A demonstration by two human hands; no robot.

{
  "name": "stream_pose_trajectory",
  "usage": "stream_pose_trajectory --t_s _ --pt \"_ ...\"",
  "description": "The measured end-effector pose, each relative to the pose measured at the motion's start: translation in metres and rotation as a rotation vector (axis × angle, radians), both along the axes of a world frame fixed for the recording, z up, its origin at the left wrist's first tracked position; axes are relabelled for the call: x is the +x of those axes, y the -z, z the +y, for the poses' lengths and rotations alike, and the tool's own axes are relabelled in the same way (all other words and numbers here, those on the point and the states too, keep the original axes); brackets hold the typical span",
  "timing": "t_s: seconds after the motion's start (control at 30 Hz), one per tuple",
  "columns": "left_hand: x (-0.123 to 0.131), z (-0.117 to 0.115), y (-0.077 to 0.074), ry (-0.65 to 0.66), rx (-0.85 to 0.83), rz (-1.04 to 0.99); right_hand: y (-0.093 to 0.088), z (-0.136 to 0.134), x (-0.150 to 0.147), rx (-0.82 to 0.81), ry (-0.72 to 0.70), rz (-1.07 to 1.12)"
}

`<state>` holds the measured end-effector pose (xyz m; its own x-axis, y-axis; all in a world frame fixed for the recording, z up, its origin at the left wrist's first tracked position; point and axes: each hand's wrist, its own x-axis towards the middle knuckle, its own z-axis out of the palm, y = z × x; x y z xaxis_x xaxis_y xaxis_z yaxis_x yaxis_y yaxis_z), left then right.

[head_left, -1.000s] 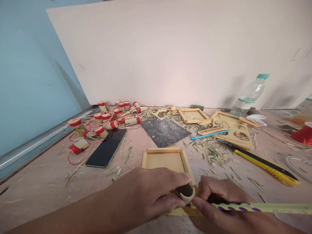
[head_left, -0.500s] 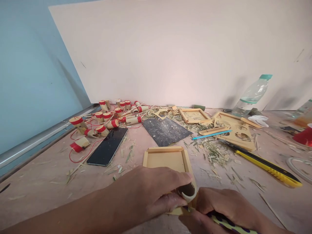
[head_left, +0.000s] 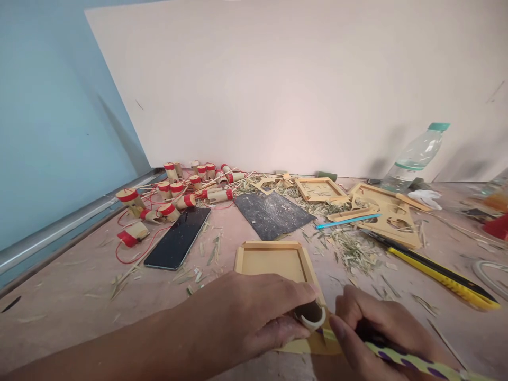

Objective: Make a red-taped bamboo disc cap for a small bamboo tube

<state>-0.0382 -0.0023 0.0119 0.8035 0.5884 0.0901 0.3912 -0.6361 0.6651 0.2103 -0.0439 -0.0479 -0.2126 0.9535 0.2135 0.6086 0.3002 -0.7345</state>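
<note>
My left hand (head_left: 254, 312) lies curled over a short bamboo tube (head_left: 311, 316), holding it down on the near corner of a shallow wooden tray (head_left: 273, 259). My right hand (head_left: 381, 330) grips a yellow pencil with purple spots (head_left: 413, 362), its tip pressed against the base of the tube. A thin flat piece of wood (head_left: 313, 345) lies under the tube and both hands. The tube's open end with its pale rim faces me.
A black phone (head_left: 178, 238), a dark sandpaper sheet (head_left: 273, 214), red-taped bamboo pieces with red wire (head_left: 174, 193), a yellow utility knife (head_left: 436, 270), wooden frames (head_left: 381, 209), a blue stick (head_left: 349, 220), a plastic bottle (head_left: 416, 156) and bamboo shavings litter the table.
The right hand with the pencil swung from lying flat to the right, round under the tube's edge, and now points down to the right. The left hand stayed on the tube.
</note>
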Motion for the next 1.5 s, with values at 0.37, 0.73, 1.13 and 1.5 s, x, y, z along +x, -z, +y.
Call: stream_pose_trajectory --t_s 0.37,0.73,1.13,1.5 --pt "0.001 -0.001 0.000 -0.017 -0.019 0.023 0.000 0.006 0.016 -0.128 -0.108 -0.091" --pt "0.000 -0.001 0.004 -0.051 -0.012 0.001 -0.007 0.013 0.012 -0.260 -0.167 0.004" --pt "0.000 0.000 0.005 -0.032 0.037 -0.062 -0.016 0.018 0.006 -0.208 -0.146 0.043" --pt "0.001 0.000 0.010 0.037 0.172 -0.125 -0.017 0.022 0.003 -0.220 -0.121 0.135"
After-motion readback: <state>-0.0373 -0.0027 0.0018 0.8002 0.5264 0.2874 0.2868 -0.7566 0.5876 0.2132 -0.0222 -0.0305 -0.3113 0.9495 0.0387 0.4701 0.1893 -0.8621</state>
